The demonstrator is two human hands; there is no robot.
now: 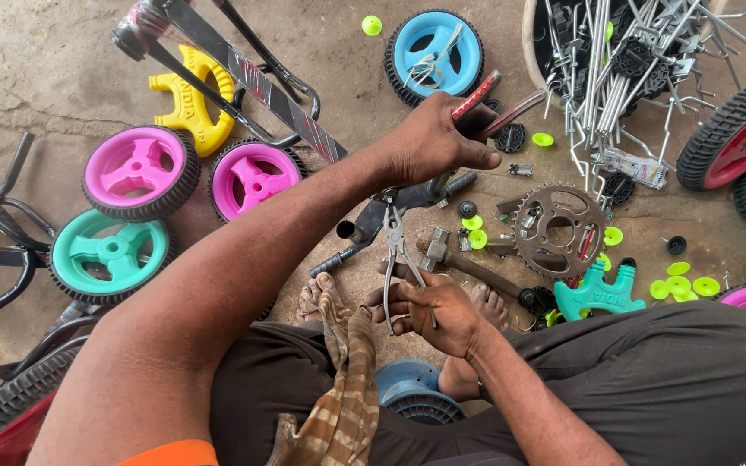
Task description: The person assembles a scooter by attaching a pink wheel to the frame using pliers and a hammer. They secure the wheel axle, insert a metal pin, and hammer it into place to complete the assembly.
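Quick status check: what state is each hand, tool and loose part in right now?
left hand: closed around a red-and-grey bar.
right hand: gripping the pliers, jaws on a black metal part.
hammer: lying on the floor, untouched.
chainring sprocket: flat on the floor.
blue wheel: lying flat, loose.
pink wheels: lying flat, side by side.

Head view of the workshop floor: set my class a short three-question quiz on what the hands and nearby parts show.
1. True or false: the right hand holds pliers.
2. Which colour is the wheel beyond the left hand? A pink, B blue, C yellow.
3. Fill in: the toothed metal part on the floor is a ____.

Key: 1 true; 2 B; 3 chainring.
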